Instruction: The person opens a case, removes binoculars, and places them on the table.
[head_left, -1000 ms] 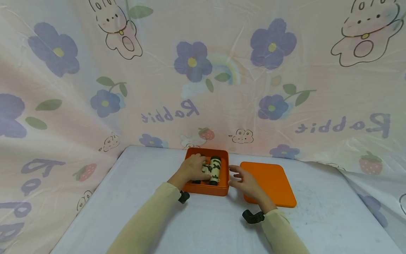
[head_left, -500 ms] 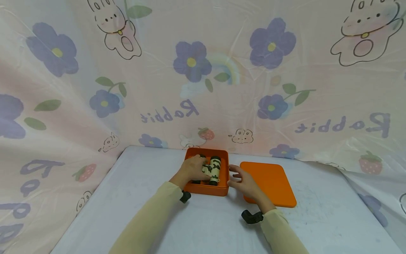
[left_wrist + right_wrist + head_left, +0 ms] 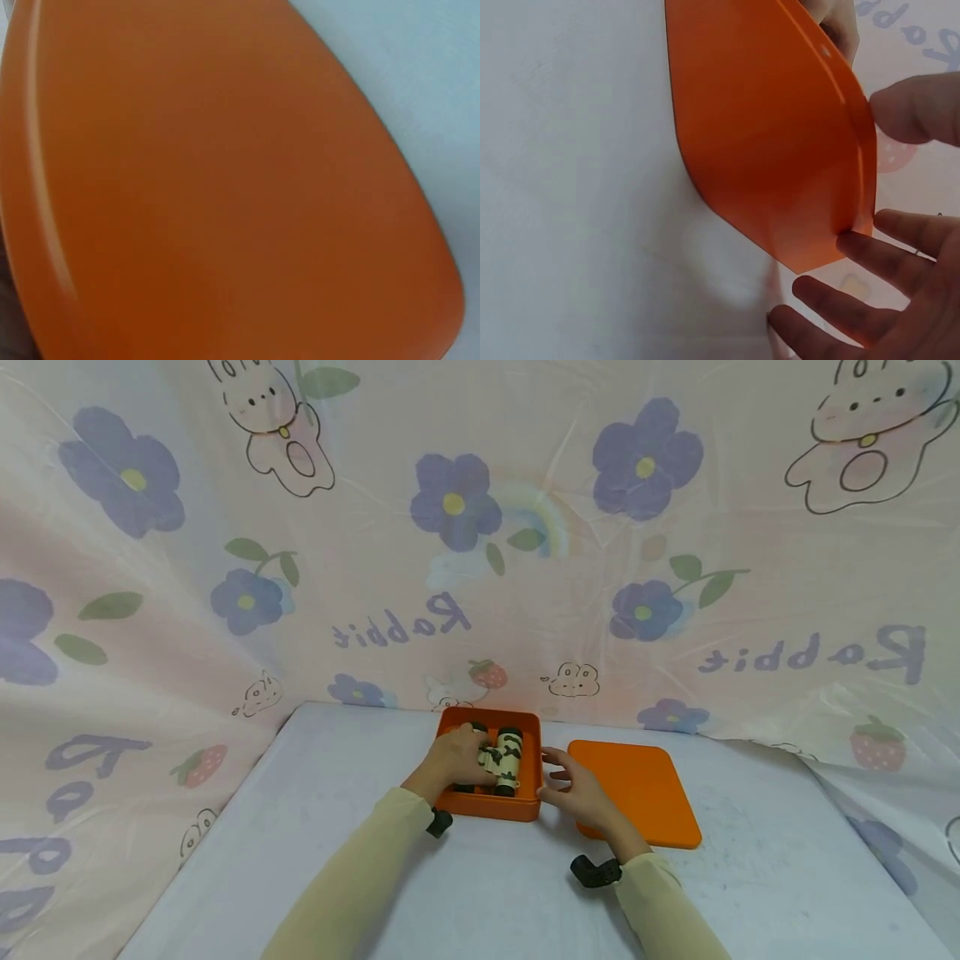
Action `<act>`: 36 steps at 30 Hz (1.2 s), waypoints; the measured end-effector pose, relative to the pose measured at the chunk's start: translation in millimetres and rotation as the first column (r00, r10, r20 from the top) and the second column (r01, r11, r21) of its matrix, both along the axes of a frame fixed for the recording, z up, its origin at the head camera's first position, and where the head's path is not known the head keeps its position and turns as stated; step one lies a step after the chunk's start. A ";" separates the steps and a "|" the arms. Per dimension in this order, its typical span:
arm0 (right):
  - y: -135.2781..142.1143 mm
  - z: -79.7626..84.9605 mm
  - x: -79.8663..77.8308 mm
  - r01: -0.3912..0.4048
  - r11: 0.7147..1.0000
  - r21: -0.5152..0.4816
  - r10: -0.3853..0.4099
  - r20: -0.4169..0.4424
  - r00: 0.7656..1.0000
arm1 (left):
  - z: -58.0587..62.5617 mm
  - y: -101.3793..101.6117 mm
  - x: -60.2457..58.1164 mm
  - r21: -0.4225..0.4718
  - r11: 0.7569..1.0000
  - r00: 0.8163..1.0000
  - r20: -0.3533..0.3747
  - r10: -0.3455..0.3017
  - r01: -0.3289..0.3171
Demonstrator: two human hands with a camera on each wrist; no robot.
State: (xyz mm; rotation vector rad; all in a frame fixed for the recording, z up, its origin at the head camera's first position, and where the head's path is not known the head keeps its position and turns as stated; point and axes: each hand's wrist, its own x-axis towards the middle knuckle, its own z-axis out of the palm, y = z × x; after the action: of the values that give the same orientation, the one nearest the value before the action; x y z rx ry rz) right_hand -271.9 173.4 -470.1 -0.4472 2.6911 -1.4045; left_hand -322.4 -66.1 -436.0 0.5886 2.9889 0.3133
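A pair of camouflage-patterned binoculars (image 3: pixel 509 762) with black ends lies inside the orange box (image 3: pixel 487 807) on the table. My left hand (image 3: pixel 452 758) reaches over the box's left wall and grips the binoculars, covering most of their left barrel. Beside the right wall is my right hand (image 3: pixel 577 789), its fingers loosely extended and its fingertips touching that wall. The right wrist view has the thumb and fingers of this hand (image 3: pixel 900 277) spread along the box's rim and corner. In the left wrist view the box's outer wall (image 3: pixel 225 180) fills most of the picture and hides the hand's work.
An orange lid (image 3: pixel 645 797) lies flat on the white table (image 3: pixel 495 893), right of the box and partly under the right forearm. A printed curtain (image 3: pixel 555 602) with flowers and rabbits hangs close behind the box. Each wrist wears a black camera mount (image 3: pixel 596 871).
Over the last second the left hand has shifted very slightly to the right on the binoculars. Box, lid and right hand stay almost where they were.
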 end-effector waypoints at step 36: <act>-4.2 2.6 0.9 -0.031 0.999 0.043 0.029 0.047 0.999 | 3.2 -2.8 -4.0 0.050 0.999 0.996 0.089 0.007 -0.011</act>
State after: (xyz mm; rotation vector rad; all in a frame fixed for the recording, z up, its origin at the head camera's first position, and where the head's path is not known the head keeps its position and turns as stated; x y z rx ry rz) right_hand -271.0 169.2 -467.5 -0.4439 2.6619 -1.3290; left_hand -326.4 -68.9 -432.8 0.5504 2.9068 0.4060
